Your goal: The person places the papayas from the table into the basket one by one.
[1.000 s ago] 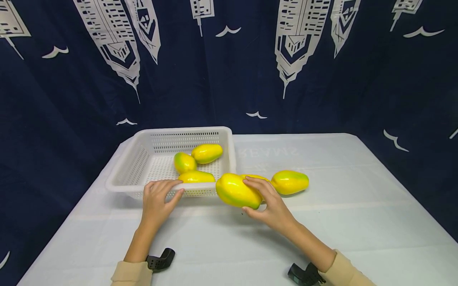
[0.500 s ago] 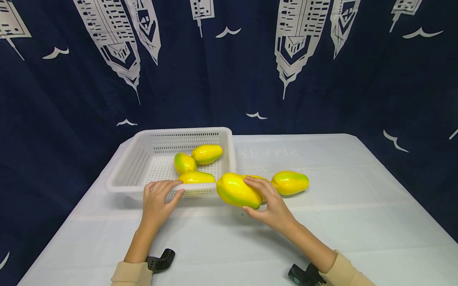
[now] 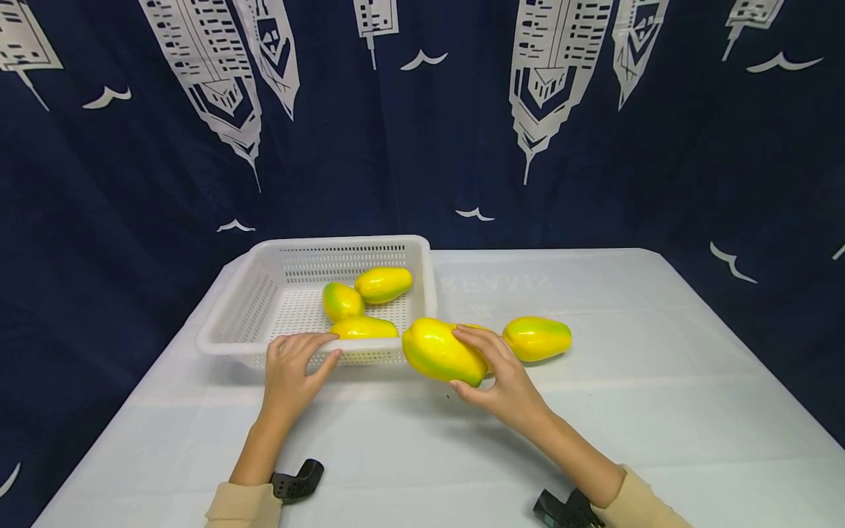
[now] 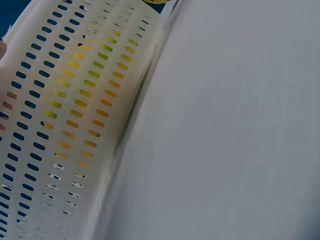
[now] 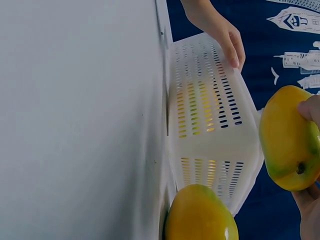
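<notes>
Right hand [image 3: 498,374] and left hand [image 3: 293,367] are both occupied on my feed. The right grips a glossy mango [image 3: 439,352], fingers over its top and thumb at its lower side. The left holds the near rim of a basket [image 3: 231,347], fingers bent over the edge, thumb outside.

Largest in my view is a navy cloth [image 3: 422,147], softly folded, printed with pale upside-down towers and curved bird-like marks. Before it spreads the worktop [image 3: 396,455], covered in white fabric with faint creases. On it stands the basket: white plastic, rectangular with rounded corners, a smooth lip and walls pierced by rows of short slots; my left wrist camera shows yellow through them.

The gripped fruit is raised off the worktop near the basket's front right corner, plump and smooth, yellow blushed with green. Three mangoes [image 3: 383,284] rest inside the basket. A greener mango [image 3: 537,338] lies on the worktop to the right, and a partly hidden mango [image 5: 200,215] sits behind the gripped one. Smallest are the black wrist devices [image 3: 297,480], angular and matt, beside beige sleeves [image 3: 244,506].
</notes>
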Motion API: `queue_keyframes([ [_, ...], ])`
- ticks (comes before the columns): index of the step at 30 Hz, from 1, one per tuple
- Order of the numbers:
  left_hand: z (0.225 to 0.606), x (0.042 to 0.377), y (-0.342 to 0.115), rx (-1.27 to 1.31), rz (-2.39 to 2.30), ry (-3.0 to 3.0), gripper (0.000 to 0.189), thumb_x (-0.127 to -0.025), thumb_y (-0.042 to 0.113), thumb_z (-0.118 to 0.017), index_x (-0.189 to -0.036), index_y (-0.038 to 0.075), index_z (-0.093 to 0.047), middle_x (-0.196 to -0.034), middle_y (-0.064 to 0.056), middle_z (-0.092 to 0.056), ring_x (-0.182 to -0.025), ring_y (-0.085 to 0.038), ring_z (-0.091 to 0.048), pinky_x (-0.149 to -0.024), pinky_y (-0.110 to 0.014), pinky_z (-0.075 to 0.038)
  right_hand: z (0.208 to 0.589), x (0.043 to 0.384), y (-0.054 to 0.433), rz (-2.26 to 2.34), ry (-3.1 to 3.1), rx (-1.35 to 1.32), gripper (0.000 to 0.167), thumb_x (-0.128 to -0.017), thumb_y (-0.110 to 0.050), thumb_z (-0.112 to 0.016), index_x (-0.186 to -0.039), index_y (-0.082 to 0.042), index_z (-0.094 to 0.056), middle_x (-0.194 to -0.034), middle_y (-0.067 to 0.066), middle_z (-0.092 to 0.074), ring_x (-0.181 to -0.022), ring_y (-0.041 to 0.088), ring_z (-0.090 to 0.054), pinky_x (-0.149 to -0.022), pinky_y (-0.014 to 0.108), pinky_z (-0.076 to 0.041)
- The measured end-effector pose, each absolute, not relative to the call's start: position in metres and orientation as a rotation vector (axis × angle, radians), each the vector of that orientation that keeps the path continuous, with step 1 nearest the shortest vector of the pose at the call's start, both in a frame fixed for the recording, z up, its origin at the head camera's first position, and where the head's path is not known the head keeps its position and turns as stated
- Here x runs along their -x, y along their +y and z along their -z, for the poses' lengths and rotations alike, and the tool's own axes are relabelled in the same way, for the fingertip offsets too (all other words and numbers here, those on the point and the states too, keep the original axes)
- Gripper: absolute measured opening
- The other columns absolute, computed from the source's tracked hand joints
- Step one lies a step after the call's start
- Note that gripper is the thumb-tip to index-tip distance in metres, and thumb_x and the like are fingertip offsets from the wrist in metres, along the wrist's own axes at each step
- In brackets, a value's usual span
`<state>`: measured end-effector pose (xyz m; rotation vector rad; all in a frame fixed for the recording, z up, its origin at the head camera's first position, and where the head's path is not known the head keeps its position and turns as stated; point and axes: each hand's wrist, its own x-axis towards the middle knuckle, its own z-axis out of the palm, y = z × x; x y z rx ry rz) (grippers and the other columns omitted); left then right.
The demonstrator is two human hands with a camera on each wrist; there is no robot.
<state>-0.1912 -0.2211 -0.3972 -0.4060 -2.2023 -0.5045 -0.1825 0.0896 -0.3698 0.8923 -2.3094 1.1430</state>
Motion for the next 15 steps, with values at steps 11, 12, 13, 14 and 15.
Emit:
queue_keyframes([
  [11,0.3963,0.1908,-0.2213,0.413,0.507,-2.193,0.025,-0.072,0.022,-0.071,-0.095,0.013,-0.067,-0.090,-0.006,-0.069,-0.087,-0.025,-0.060,-0.086,-0.042,-0.030,0.3670,0.1808,0.0886,-1.151,-2.333,-0.887,0.067,-0.069,-0.012,-0.077,-0.128,-0.022,-0.048,-0.131,-0.003,-0.049,-0.122,0.017,-0.043,-0.102,0.023,-0.036],
  [12,0.3965,0.1906,-0.2212,0.412,0.508,-2.193,0.025,-0.072,0.022,-0.071,-0.095,0.012,-0.067,-0.090,-0.006,-0.069,-0.087,-0.025,-0.060,-0.086,-0.042,-0.030,0.3666,0.1807,0.0885,-1.151,-2.333,-0.888,0.067,-0.069,-0.012,-0.077,-0.128,-0.022,-0.048,-0.131,-0.003,-0.049,-0.122,0.017,-0.044,-0.102,0.024,-0.036],
  [13,0.3964,0.1908,-0.2209,0.411,0.509,-2.193,0.025,-0.072,0.022,-0.071,-0.095,0.013,-0.067,-0.090,-0.006,-0.069,-0.087,-0.025,-0.060,-0.086,-0.042,-0.030,0.3660,0.1809,0.0884,-1.150,-2.332,-0.889,0.067,-0.069,-0.012,-0.077,-0.129,-0.021,-0.048,-0.131,-0.003,-0.049,-0.122,0.017,-0.044,-0.102,0.026,-0.037],
  [14,0.3964,0.1909,-0.2206,0.410,0.510,-2.191,0.025,-0.072,0.021,-0.072,-0.095,0.013,-0.067,-0.090,-0.006,-0.069,-0.087,-0.025,-0.060,-0.086,-0.042,-0.030,0.3653,0.1812,0.0883,-1.151,-2.331,-0.889,0.067,-0.069,-0.012,-0.077,-0.129,-0.021,-0.048,-0.131,-0.002,-0.048,-0.122,0.017,-0.044,-0.101,0.029,-0.038],
  [15,0.3963,0.1911,-0.2203,0.410,0.511,-2.192,0.025,-0.072,0.022,-0.071,-0.095,0.013,-0.067,-0.090,-0.005,-0.069,-0.087,-0.025,-0.060,-0.086,-0.042,-0.030,0.3646,0.1815,0.0882,-1.151,-2.329,-0.890,0.067,-0.069,-0.012,-0.076,-0.129,-0.021,-0.048,-0.131,-0.002,-0.048,-0.122,0.018,-0.044,-0.101,0.031,-0.039],
])
